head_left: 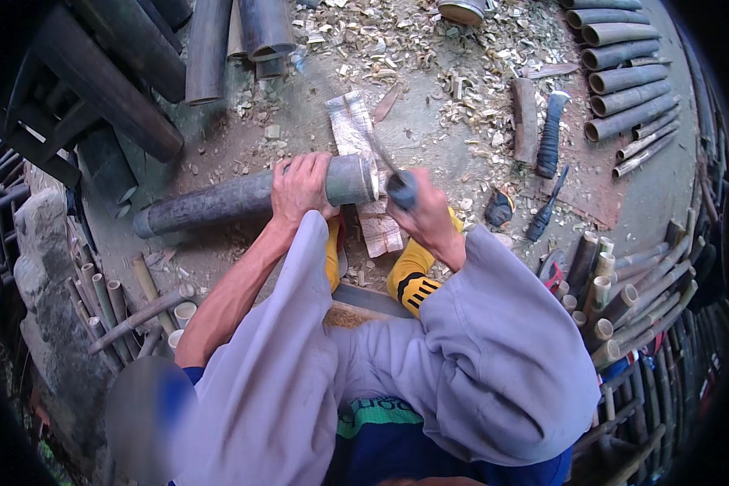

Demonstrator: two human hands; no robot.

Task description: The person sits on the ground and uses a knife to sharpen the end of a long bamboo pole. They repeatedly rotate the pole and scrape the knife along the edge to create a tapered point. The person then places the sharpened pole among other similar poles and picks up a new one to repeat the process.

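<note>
A thick dark bamboo tube lies slanted across in front of me, its pale cut end toward the right. My left hand is wrapped over the tube near that end. In my closed right hand is a knife with a dark round handle. Its thin blade is blurred and points up and away, just right of the tube's cut end. A flat, pale, crinkled strip passes beneath the tube's end. My feet, in yellow-and-black footwear, are close under both hands.
Wood shavings litter the ground. To the right lie a wooden block, a dark wrapped handle and a slim dark-handled tool. Cut bamboo tubes line the far right; larger ones lie far left. Thin bamboo pieces are bundled nearer right.
</note>
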